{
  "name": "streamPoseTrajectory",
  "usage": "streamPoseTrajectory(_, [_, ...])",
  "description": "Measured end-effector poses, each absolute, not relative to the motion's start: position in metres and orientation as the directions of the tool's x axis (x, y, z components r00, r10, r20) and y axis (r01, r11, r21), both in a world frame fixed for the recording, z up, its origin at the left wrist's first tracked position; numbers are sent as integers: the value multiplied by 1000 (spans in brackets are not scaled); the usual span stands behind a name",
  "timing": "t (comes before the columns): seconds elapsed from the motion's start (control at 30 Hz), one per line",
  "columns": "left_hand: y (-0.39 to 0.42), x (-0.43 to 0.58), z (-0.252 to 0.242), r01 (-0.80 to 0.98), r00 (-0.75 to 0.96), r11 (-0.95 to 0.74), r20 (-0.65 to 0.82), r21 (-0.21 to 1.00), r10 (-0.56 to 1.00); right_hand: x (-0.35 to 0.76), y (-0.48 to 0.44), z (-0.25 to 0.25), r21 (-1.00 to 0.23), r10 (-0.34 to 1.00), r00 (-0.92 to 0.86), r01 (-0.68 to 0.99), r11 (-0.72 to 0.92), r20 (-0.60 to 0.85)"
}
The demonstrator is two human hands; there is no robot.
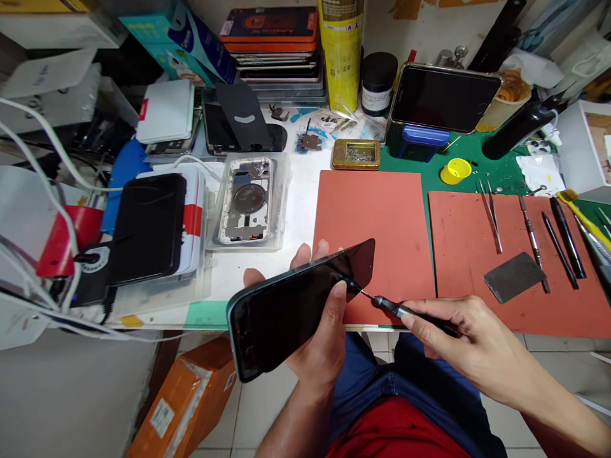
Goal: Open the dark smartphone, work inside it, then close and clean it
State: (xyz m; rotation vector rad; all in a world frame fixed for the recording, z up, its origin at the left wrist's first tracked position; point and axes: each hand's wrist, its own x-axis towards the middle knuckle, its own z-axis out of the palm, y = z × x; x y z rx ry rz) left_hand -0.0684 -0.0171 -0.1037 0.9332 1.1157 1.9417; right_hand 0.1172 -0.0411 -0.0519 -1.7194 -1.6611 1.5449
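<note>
A person's left hand cradles a dark-screened smartphone with a teal-green frame, tilted out over the edge of a workbench, the fingers curled closed behind it and the thumb pressed on its face. The right hand pinches a precision screwdriver between thumb and fingers, its thin shaft ending at the phone just beside that left thumb. The risks are close: a slip of the tip, from too much pressure or a loose grip, could scratch the glass or jab the thumb, and the tilted phone could fall to the tile floor if the left hand's hold gives. Beyond lie a salmon silicone mat and an opened phone housing in a clear plastic tray.
</note>
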Motion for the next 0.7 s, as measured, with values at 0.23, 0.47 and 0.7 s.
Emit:
streamPoseTrajectory(0.23, [-16,-69,-101,-244,-491,-409,252,879,834,120,-44,-54,-765,816,-215,532,-363,-536])
streamPoseTrajectory(0.47, [-16,-68,-100,-253,-490,-405,245,878,837,118,-44,-53,-758,809,-210,532,-377,-549])
streamPoseTrajectory(0.7, [-16,-68,-101,-232,-481,-409,261,882,837,117,-43,-52,-749,822,-203,566,-345,-532])
